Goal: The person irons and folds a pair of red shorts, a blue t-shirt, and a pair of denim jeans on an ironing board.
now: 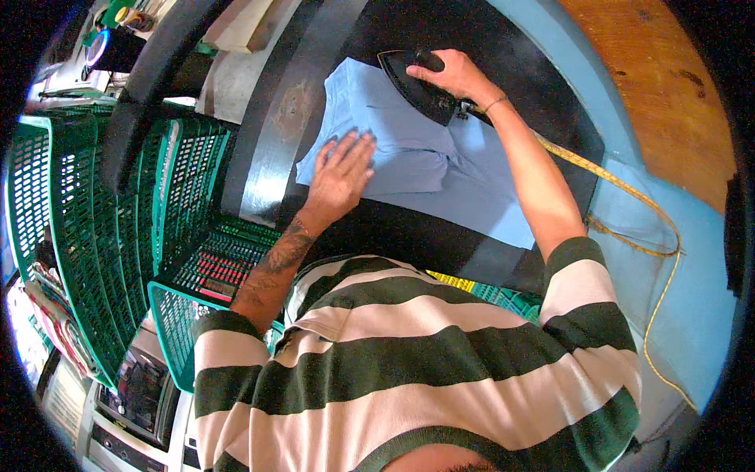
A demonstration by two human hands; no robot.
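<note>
Light blue fabric shorts [407, 171] lie spread on a black-covered ironing surface [389, 227], waistband to the left. My right hand [457, 74] grips the handle of a black electric iron [413, 82], whose soleplate rests over the top edge of the shorts. From the iron's rear a yellow braided cord [607, 174] runs off to the right. My left hand [344, 171] is laid palm down on the shorts near the waistband, fingers a little apart and slightly blurred. Part of the shorts is hidden under the iron and my right forearm.
A metal strip [268, 171] edges the ironing surface on the left. Green plastic crates [94, 236] stand beyond it, with another crate [171, 330] close to my left elbow. A blue ledge [660, 236] and a wooden board [666, 76] lie to the right. The cord loops over the ledge.
</note>
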